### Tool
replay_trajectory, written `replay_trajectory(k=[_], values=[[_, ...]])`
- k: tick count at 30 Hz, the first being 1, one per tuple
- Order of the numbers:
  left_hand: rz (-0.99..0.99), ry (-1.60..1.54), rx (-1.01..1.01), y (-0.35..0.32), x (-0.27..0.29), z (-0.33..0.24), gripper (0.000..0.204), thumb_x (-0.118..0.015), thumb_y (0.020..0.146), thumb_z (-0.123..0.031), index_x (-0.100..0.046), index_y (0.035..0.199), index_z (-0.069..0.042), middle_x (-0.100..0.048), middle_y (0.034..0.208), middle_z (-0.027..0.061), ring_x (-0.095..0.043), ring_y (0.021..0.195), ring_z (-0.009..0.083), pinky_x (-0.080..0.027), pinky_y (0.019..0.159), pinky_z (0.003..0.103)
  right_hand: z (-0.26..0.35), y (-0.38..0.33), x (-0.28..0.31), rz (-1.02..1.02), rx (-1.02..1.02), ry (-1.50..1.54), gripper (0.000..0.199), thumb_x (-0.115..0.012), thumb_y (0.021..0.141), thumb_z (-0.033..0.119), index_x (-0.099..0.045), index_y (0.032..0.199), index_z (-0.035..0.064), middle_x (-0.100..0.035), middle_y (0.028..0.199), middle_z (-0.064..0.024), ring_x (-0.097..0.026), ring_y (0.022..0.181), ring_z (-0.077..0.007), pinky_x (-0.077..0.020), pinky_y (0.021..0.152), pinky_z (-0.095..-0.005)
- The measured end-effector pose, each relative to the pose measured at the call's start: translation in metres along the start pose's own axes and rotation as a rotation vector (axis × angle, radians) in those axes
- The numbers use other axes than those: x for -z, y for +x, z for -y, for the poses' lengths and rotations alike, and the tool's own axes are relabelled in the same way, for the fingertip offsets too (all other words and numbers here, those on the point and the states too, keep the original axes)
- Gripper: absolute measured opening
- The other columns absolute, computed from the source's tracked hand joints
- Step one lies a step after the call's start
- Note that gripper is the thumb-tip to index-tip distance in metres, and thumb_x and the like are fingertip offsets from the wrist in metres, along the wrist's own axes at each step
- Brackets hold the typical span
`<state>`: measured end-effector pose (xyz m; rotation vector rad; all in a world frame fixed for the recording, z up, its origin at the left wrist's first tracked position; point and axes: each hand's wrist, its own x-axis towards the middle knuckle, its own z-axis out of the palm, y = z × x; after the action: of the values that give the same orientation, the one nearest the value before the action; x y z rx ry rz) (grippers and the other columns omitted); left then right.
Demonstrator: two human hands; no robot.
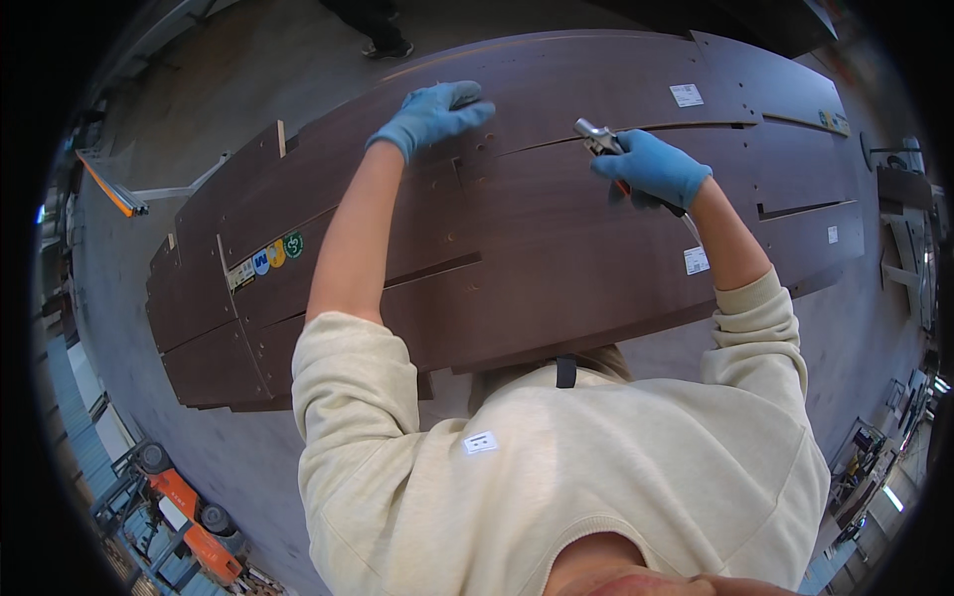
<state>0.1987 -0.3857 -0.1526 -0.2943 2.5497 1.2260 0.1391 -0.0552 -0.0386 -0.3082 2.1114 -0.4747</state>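
My left hand (433,117), in a blue glove, hovers over the far part of a stack of dark brown panels (556,243), fingers stretched out and holding nothing. My right hand (658,169), gloved in blue too, is closed around an air gun (599,137) with a silver head and a dark handle. Its metal end points to the far left, over the panels. A thin hose (693,228) runs from the handle back beside my right forearm. Small holes and narrow slots mark the panels; whether either hand touches them I cannot tell.
White labels (686,95) and colored stickers (268,256) are on the panels. A person's dark shoe (388,49) shows beyond the far edge. An orange wheeled machine (189,517) stands at lower left, and an orange-edged metal frame (111,185) at far left.
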Motion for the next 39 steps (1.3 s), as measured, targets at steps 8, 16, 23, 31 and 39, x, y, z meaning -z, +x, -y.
replay_trajectory(k=[8,16,23,31,39], values=[[0.115,-0.148,-0.086,0.042,0.037,0.014,0.072,-0.058,0.104,-0.063,-0.058,0.154,-0.012,-0.066,0.149,0.0082,-0.057,0.141,0.021,-0.039,0.12,0.036,0.055,0.036,-0.067,0.473,0.187,0.242,0.032,-0.062,0.103,0.036,-0.067,0.096,0.0051,-0.077,0.09,-0.0134,-0.063,0.059,-0.013,-0.0518,0.051,-0.0288],[-0.373,-0.509,-0.336,-0.068,0.071,0.03,0.063,-0.062,0.107,-0.049,-0.057,0.154,-0.008,-0.061,0.155,0.0113,-0.054,0.145,0.0232,-0.04,0.121,0.037,0.096,0.023,-0.151,0.668,0.164,0.857,0.02,-0.059,0.105,0.022,-0.059,0.116,0.005,-0.076,0.114,-0.0237,-0.058,0.056,-0.0058,-0.0495,0.048,-0.021],[-0.83,0.344,0.063,-0.218,0.059,0.148,0.078,-0.075,0.094,-0.055,-0.057,0.154,-0.008,-0.054,0.159,0.0207,-0.045,0.151,0.0405,-0.036,0.124,0.051,0.136,0.033,-0.124,0.279,-0.005,0.445,0.023,-0.058,0.107,0.029,-0.059,0.111,0.0065,-0.078,0.103,-0.0189,-0.058,0.056,-0.0098,-0.051,0.051,-0.0255],[-0.46,0.561,0.246,-0.267,0.053,0.229,0.117,-0.064,0.087,-0.079,-0.018,0.173,-0.016,-0.011,0.181,0.0161,0.001,0.167,0.0376,0.002,0.134,0.056,0.202,0.041,-0.158,0.195,-0.045,-0.29,0.048,-0.055,0.106,0.057,-0.068,0.1,0.0116,-0.068,0.078,-0.0079,-0.058,0.057,-0.0119,-0.0461,0.053,-0.0286],[-0.431,0.474,0.21,-0.275,0.066,0.226,0.112,-0.072,0.086,-0.07,-0.024,0.172,-0.016,-0.015,0.18,0.0152,-0.003,0.167,0.0382,-0.003,0.135,0.053,0.283,0.055,-0.194,0.104,0.104,-0.349,0.054,-0.06,0.102,0.062,-0.07,0.089,0.0104,-0.068,0.072,-0.0053,-0.058,0.053,-0.014,-0.0465,0.05,-0.0315]])
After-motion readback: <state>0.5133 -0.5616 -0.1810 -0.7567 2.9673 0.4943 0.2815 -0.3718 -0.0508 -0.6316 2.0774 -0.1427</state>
